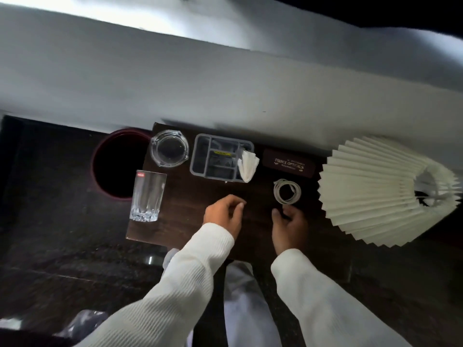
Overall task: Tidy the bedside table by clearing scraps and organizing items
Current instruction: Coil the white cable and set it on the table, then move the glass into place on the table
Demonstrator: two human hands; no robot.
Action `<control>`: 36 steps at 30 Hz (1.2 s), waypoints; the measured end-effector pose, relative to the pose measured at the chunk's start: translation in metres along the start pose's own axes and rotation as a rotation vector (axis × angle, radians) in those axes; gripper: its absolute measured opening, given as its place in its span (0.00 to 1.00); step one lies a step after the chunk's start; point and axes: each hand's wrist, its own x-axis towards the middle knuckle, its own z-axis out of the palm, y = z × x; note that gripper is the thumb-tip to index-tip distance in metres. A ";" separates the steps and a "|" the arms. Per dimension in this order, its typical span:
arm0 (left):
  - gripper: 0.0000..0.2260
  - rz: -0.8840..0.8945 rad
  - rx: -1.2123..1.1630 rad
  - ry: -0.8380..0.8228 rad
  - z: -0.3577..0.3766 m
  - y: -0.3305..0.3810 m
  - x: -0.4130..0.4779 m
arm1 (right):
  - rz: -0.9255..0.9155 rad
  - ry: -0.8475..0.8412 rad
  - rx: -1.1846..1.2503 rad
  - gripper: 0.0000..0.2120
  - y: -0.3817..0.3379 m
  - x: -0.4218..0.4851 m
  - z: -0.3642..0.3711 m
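The dark wooden worktop (190, 209) of the bedside table carries, along its far edge, a clear glass ashtray (169, 148), a grey divided organizer tray (220, 159) and a dark glasses case (289, 163) with pale lettering on the lid. A crumpled white tissue (248, 164) rests on the right end of the tray, partly over its rim. In front of the glasses case lies a coiled white cable (287, 191), flat on the wood. A cut-glass tumbler (148, 194) stands upright at the left edge of the worktop, just in front of the ashtray. The left hand (224, 214) hovers over the bare middle of the wood, its fingers (238, 205) curled loosely inward with thumb and fingertips close together, holding nothing that can be seen. The right hand (289, 226) is just in front of the coil, palm down, its fingers (276, 214) bent and slightly apart; whether they touch the cable or the wood cannot be told. Both arms wear white ribbed sleeves (198, 276). A pleated white lampshade (375, 194) overhangs the right end of the table. A round dark red bin (117, 164) stands on the floor to the left, beside the ashtray corner, and a pale wall (225, 83) runs behind it all.
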 end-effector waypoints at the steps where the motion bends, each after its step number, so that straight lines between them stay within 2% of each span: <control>1: 0.04 0.032 -0.010 0.031 -0.012 -0.008 -0.007 | -0.002 -0.027 0.006 0.12 0.001 -0.010 0.008; 7: 0.06 0.118 -0.075 0.350 -0.092 -0.047 -0.022 | -0.044 -0.273 0.028 0.07 -0.012 -0.066 0.064; 10: 0.06 0.128 -0.053 0.576 -0.133 -0.067 -0.014 | -0.066 -0.357 0.029 0.08 -0.027 -0.085 0.093; 13: 0.08 0.064 -0.035 0.683 -0.161 -0.083 0.001 | -0.058 -0.445 -0.002 0.11 -0.043 -0.096 0.120; 16: 0.09 -0.130 -0.118 0.648 -0.175 -0.098 0.020 | -0.071 -0.531 -0.086 0.17 -0.053 -0.103 0.143; 20: 0.10 -0.337 -0.237 0.477 -0.181 -0.106 0.044 | -0.106 -0.583 -0.174 0.24 -0.060 -0.103 0.169; 23: 0.10 -0.357 -0.282 0.311 -0.179 -0.109 0.055 | -0.116 -0.592 -0.216 0.28 -0.062 -0.102 0.183; 26: 0.10 -0.355 -0.188 0.235 -0.177 -0.115 0.063 | -0.085 -0.617 -0.215 0.28 -0.064 -0.104 0.195; 31: 0.13 -0.396 -0.192 0.202 -0.182 -0.125 0.067 | -0.100 -0.657 -0.182 0.26 -0.068 -0.106 0.207; 36: 0.07 -0.321 -0.314 0.194 -0.183 -0.123 0.059 | -0.095 -0.646 -0.159 0.29 -0.074 -0.111 0.206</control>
